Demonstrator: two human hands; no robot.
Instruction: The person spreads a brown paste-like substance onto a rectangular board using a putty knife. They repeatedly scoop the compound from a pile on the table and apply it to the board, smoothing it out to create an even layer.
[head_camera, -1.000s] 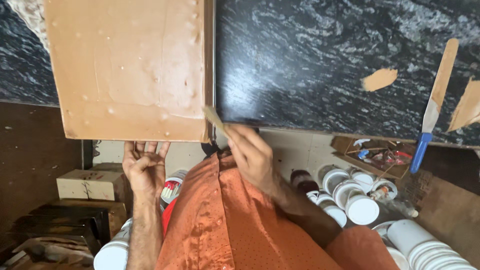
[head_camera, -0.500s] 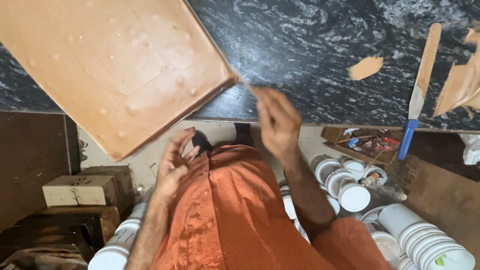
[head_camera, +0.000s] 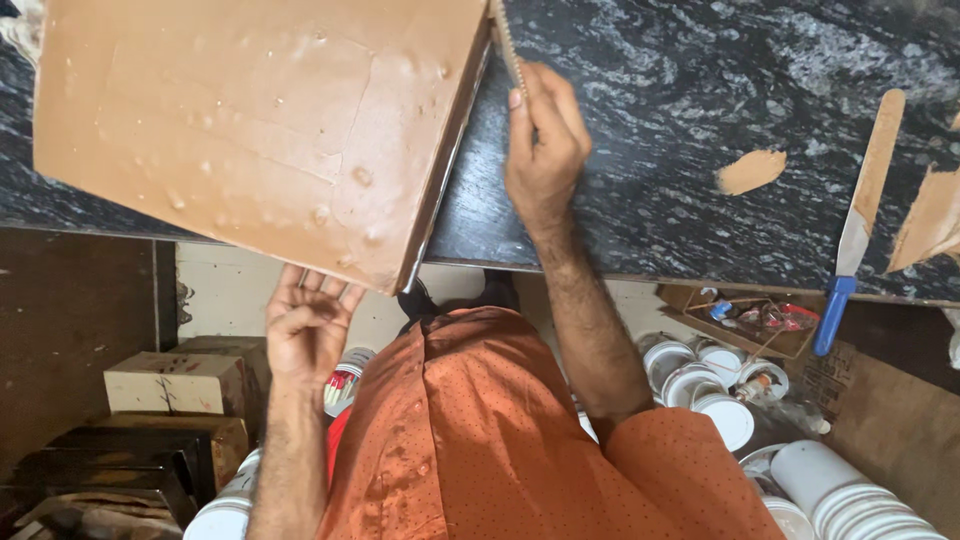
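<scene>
A large brown slab in a flat metal tray (head_camera: 250, 130) lies partly on the black marbled counter (head_camera: 680, 130), its near corner hanging over the edge. My left hand (head_camera: 305, 330) is under that overhanging corner, palm up, fingers spread against the tray's underside. My right hand (head_camera: 545, 140) rests on the counter beside the tray's right edge, fingers pinched on a thin toothed scraper (head_camera: 505, 45) that runs along that edge. My orange shirt (head_camera: 480, 440) fills the lower middle.
A blue-handled spatula (head_camera: 855, 230) smeared with brown lies on the counter at right, near brown scraps (head_camera: 750, 172). Below the counter are stacks of white lidded tubs (head_camera: 700, 385), a shallow box of small items (head_camera: 755, 318), and cardboard boxes (head_camera: 175, 382) at left.
The tray has swung round and slid farther onto the counter. My right hand moved up along the tray's right edge with the scraper. My left hand stays under the near corner.
</scene>
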